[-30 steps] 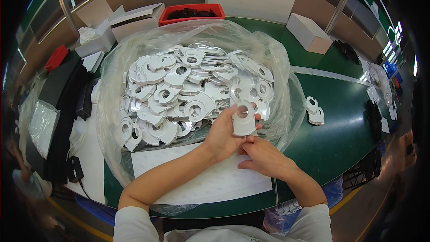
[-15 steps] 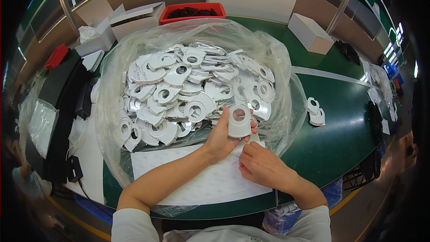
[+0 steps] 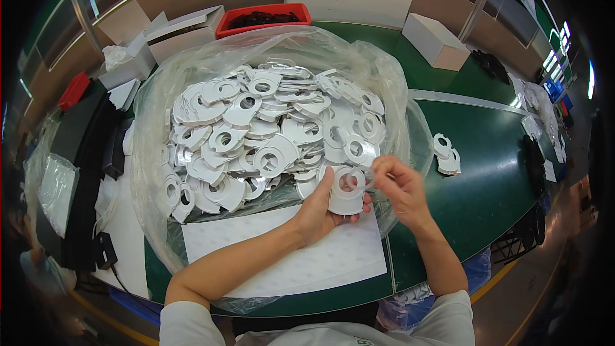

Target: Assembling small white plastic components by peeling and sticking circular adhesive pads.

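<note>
One white part (image 3: pixel 346 202) is held in the left hand (image 3: pixel 317 213), thumb along its near side and fingers curled under it, gripping firmly. It sits above the top right corner of the sheet (image 3: pixel 282 263), at the near edge of the pile. The right hand (image 3: pixel 402 187) is just beside it, thumb and forefinger pinched together on one clear piece (image 3: pixel 369 179); this is small and see-through here, so it may be a ring or a scrap of film.

Two more parts (image 3: pixel 450 163) lie overlapping on the table (image 3: pixel 493 160), just beyond the bag's right edge. The pile (image 3: pixel 243 112) in the single bag (image 3: pixel 386 67) holds dozens, too overlapped for a sure count.

Around it: two red bins, one at the back (image 3: pixel 223 27) and one at far left (image 3: pixel 73 91); three white boxes, two at back left (image 3: pixel 182 35) and one at back right (image 3: pixel 428 33).

The sheet's lower edge runs close to the table's curved front edge, leaving a narrow green strip. The widest room for moving is on the right, from the two parts to the black items (image 3: pixel 532 166) along the far right side.
</note>
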The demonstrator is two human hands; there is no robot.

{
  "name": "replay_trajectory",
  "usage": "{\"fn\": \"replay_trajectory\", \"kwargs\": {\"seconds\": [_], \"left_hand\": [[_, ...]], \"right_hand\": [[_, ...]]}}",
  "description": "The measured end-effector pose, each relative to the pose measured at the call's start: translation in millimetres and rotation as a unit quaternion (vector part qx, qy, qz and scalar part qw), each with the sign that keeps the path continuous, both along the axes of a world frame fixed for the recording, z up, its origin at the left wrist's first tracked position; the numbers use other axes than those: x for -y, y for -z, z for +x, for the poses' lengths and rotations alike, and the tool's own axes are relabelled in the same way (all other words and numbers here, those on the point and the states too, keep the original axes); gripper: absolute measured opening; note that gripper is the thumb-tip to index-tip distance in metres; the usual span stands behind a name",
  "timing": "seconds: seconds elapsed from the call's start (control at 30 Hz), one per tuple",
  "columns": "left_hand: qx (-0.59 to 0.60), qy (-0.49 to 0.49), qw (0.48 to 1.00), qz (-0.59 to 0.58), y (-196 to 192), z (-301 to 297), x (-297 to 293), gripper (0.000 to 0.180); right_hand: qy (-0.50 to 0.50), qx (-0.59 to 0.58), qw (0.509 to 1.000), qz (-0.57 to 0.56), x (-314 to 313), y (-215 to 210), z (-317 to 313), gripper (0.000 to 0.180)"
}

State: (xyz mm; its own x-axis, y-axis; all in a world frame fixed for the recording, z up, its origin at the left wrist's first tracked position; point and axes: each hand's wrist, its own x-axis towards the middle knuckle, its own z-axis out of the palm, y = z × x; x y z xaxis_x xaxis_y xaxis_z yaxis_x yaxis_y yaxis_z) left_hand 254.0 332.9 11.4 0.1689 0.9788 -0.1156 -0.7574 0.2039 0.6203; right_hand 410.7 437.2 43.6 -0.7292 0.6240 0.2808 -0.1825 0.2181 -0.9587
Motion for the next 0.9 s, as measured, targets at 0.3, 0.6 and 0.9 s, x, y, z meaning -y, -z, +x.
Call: {"fn": "replay_trajectory", "kwargs": {"seconds": [0.3,0.6,0.9], "left_hand": [[-0.012,-0.029,0.999,-0.044,6,2,1,0.060],[-0.013,-0.028,0.998,-0.050,8,2,2,0.062],[-0.014,-0.024,0.999,-0.047,7,2,2,0.063]], "right_hand": [[-0.010,0.069,0.989,-0.129,11,11,-11,0.009],[-0.014,0.071,0.990,-0.123,10,13,-11,0.009],[-0.029,0.067,0.988,-0.139,8,13,-10,0.009]]}}
